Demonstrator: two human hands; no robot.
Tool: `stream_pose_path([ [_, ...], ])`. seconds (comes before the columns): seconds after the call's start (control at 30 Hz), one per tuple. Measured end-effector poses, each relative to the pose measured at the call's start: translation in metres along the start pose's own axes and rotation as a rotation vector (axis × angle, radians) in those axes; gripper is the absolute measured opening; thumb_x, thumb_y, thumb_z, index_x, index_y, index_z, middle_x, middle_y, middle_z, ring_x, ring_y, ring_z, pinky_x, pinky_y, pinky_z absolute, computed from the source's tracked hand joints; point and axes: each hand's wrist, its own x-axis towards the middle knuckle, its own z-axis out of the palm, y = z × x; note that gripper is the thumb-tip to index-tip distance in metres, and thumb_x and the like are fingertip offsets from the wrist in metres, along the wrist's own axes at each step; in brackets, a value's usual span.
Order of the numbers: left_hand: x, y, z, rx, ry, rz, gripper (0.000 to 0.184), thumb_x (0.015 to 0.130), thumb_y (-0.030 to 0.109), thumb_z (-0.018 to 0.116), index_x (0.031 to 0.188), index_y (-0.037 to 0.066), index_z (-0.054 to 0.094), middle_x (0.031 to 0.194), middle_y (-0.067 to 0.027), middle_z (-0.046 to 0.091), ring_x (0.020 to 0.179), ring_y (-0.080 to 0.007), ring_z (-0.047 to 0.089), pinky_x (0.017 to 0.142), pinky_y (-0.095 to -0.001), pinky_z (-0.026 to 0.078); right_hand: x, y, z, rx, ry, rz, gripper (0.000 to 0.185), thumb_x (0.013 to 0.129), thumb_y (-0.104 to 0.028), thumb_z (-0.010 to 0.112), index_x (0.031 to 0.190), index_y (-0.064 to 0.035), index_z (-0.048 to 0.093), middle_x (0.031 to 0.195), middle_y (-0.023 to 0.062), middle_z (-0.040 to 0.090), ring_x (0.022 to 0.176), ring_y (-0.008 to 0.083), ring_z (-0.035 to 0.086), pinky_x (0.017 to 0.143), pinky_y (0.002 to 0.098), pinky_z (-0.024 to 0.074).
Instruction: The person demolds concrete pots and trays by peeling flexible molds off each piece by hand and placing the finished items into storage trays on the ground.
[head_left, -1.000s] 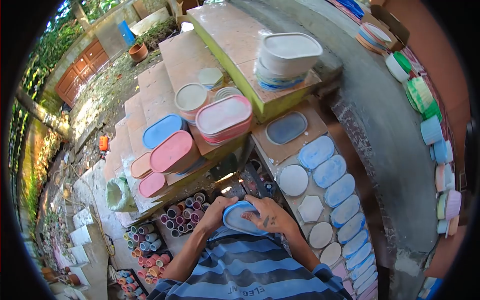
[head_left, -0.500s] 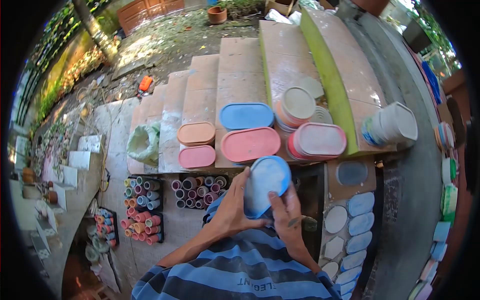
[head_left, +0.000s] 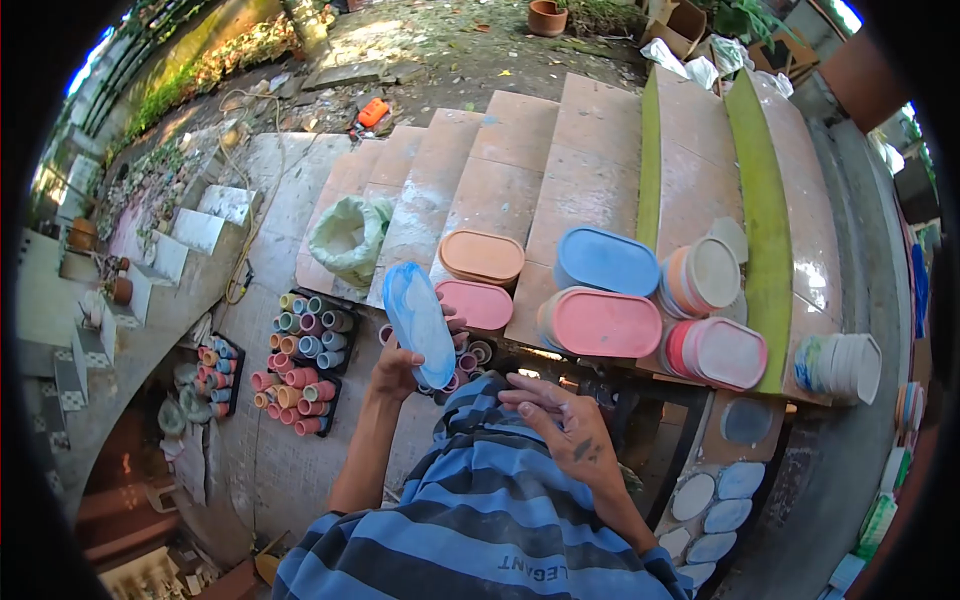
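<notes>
A blue and white oval piece (head_left: 420,325) stands tilted in my left hand (head_left: 402,362), with the thumb on its near face and fingers behind it. My right hand (head_left: 562,422) is to the right of it, over my striped shirt, fingers stretched out and nothing in them. Beyond my hands, on the steps, sit stacks of oval pieces: pink (head_left: 606,322), blue (head_left: 608,262), orange (head_left: 482,257) and a smaller pink one (head_left: 476,304). A red and white stack (head_left: 722,352) stands farther right.
Crates of small coloured pots (head_left: 305,345) stand on the floor at left. An open pale green sack (head_left: 350,238) rests on the lower steps. At right, a board holds blue ovals (head_left: 728,515) and white rounds (head_left: 693,496). A blue-white stack (head_left: 838,367) sits at the step's end.
The blue piece has moved left in my left hand. My right hand has let go of it and is now apart. The view has swung towards the left.
</notes>
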Motion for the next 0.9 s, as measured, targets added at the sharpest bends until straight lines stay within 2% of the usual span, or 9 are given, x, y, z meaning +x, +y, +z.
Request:
stream_pose_path([
  [0.17,0.011,0.003,0.009,-0.139,-0.072,-0.010,0.109,0.060,0.014,0.085,0.151,0.002,0.025,0.137,-0.0174,0.051,0.130,-0.0364,0.052,0.111,-0.0508,0.044,0.006,0.002,-0.002,-0.095,-0.003,-0.004,0.044,0.096,-0.015,0.063,0.137,-0.0006,0.056,0.120,0.0166,0.069,0.106,0.0238,0.068,0.095,0.0355,0.0522],
  [0.27,0.018,-0.008,0.022,-0.314,-0.090,-0.071,0.110,0.062,0.017,0.085,0.152,0.003,0.024,0.140,-0.0181,0.049,0.131,-0.0372,0.051,0.112,-0.0516,0.043,0.015,-0.004,0.007,-0.543,-0.038,-0.251,0.061,0.092,-0.026,0.068,0.144,-0.0031,0.047,0.142,0.0178,0.054,0.130,0.0333,0.053,0.108,0.0416,0.0427],
  [0.37,0.023,-0.029,0.031,-0.176,-0.131,-0.080,0.112,0.065,0.029,0.088,0.152,0.005,0.023,0.145,-0.0178,0.045,0.135,-0.0346,0.046,0.113,-0.0514,0.041,0.039,0.010,0.024,-0.778,-0.073,-0.449,0.097,0.085,-0.049,0.070,0.157,-0.0061,0.020,0.164,0.0154,0.016,0.150,0.0402,0.014,0.120,0.0521,0.0201],
  [0.47,0.022,-0.053,0.054,-0.351,-0.150,-0.070,0.111,0.064,0.032,0.089,0.150,0.004,0.025,0.146,-0.0170,0.044,0.138,-0.0334,0.043,0.114,-0.0514,0.039,0.069,0.015,0.039,-0.937,0.005,-0.523,0.098,0.085,-0.053,0.068,0.157,-0.0070,0.020,0.164,0.0155,0.017,0.151,0.0411,0.013,0.121,0.0563,0.0152],
  [0.5,0.020,-0.039,0.052,-0.099,-0.313,-0.051,0.087,0.088,0.051,0.067,0.157,0.020,0.025,0.164,-0.0036,0.025,0.151,-0.0233,0.021,0.124,-0.0459,0.016,0.073,0.015,0.040,-0.993,-0.028,-0.519,0.096,0.086,-0.055,0.064,0.157,-0.0081,0.020,0.164,0.0134,0.017,0.151,0.0391,0.012,0.120,0.0590,0.0109],
  [0.6,0.035,-0.034,0.031,-0.301,-0.064,0.017,0.108,0.065,0.034,0.089,0.148,0.003,0.029,0.145,-0.0156,0.045,0.139,-0.0333,0.041,0.115,-0.0523,0.038,0.069,0.014,0.032,-1.063,-0.202,-0.492,0.091,0.089,-0.052,0.063,0.158,-0.0119,0.019,0.165,0.0097,0.018,0.151,0.0370,0.014,0.120,0.0587,0.0143],
  [0.67,0.041,-0.010,0.028,-0.275,-0.017,0.048,0.106,0.064,0.033,0.089,0.147,0.002,0.031,0.140,-0.0143,0.047,0.135,-0.0316,0.046,0.113,-0.0496,0.041,0.061,0.016,0.018,-1.053,-0.233,-0.499,0.080,0.092,-0.047,0.061,0.156,-0.0141,0.027,0.162,0.0085,0.026,0.149,0.0370,0.022,0.120,0.0555,0.0211],
  [0.77,0.062,0.020,-0.003,0.341,0.144,0.084,0.105,0.064,0.026,0.090,0.147,0.001,0.031,0.138,-0.0149,0.049,0.130,-0.0313,0.050,0.110,-0.0438,0.044,0.046,0.035,-0.003,-0.863,-0.243,-0.355,0.060,0.095,-0.037,0.062,0.147,-0.0125,0.045,0.147,0.0133,0.049,0.137,0.0357,0.043,0.115,0.0439,0.0349],
  [0.9,0.114,0.050,-0.029,1.614,0.088,0.211,0.109,0.055,0.019,0.091,0.146,0.001,0.035,0.135,-0.0220,0.051,0.127,-0.0365,0.051,0.108,-0.0412,0.042,0.027,0.051,-0.023,-0.744,-0.242,-0.141,0.056,0.096,-0.034,0.061,0.143,-0.0068,0.048,0.140,0.0195,0.054,0.129,0.0367,0.050,0.110,0.0439,0.0394],
])
